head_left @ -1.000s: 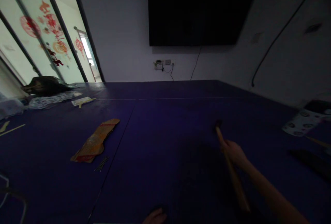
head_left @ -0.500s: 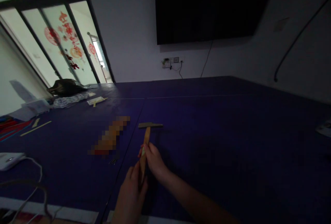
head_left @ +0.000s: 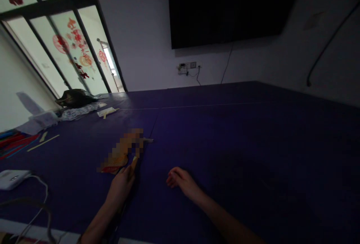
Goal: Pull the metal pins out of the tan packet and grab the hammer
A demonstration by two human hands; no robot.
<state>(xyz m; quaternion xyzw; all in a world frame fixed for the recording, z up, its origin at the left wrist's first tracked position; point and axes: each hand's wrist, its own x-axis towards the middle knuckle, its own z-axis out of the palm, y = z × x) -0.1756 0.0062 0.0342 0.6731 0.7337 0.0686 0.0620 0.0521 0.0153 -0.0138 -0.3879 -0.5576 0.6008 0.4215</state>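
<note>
Left hand closed round the pale wooden handle of a hammer, gripping low on the shaft. Handle runs up and away from the fist; the dark metal head shows near the far end of the blurred orange-brown flat packet, partly hidden against it. Hammer sits just right of that packet, over the seam line of the dark blue table; can't tell if the head touches the surface.

Right hand empty, fingers loosely curled, resting on the tabletop well right of the hammer, not touching it. Forearm runs in from bottom right.

Around: white small device with a grey cable at near left edge. Thin pale wooden stick further left, beside red strips. Far left corner holds a dark bag, patterned cloth and a small pale flat packet. Large black screen on the white wall, wall socket with cords under it. Glass panels with red paper cut-outs at left. Scene very dim, fine detail lost.
</note>
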